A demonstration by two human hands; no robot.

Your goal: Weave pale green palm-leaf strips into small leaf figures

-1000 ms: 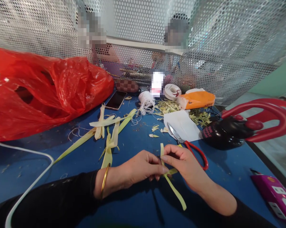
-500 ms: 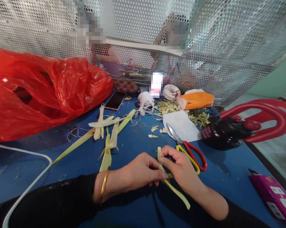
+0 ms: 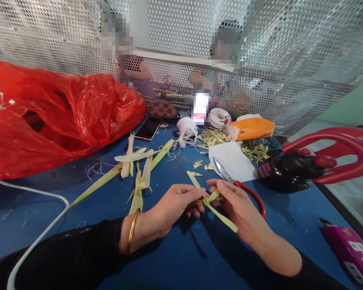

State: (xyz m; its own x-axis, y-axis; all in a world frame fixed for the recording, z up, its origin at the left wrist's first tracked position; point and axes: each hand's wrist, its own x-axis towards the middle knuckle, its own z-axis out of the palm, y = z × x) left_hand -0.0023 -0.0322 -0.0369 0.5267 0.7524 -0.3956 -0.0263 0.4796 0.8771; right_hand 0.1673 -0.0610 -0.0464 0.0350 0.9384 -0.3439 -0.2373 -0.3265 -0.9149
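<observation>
Both my hands meet over the blue table (image 3: 175, 257), pinching a pale yellow-green leaf strip (image 3: 222, 216) that is folded into a small knot between my fingertips. My left hand (image 3: 177, 203), with a gold bangle on its wrist, grips the knot from the left. My right hand (image 3: 234, 203) grips it from the right. One end of the strip points up and left, the other trails down to the right. Red-handled scissors (image 3: 244, 189) lie just behind my right hand.
More leaf strips (image 3: 136, 169) lie left of centre. A red plastic bag (image 3: 57, 112) fills the back left, with a phone (image 3: 148, 128) and white thread (image 3: 186, 131) beside it. A white cable (image 3: 39, 237), white paper (image 3: 232, 159), a black-and-red object (image 3: 293, 171) and a purple box (image 3: 350, 249) surround the hands. People sit behind the perforated screen.
My hands have lifted slightly and turned the strip. Its upper end now leans up-left instead of standing upright, and the folded knot between my fingers looks tighter.
</observation>
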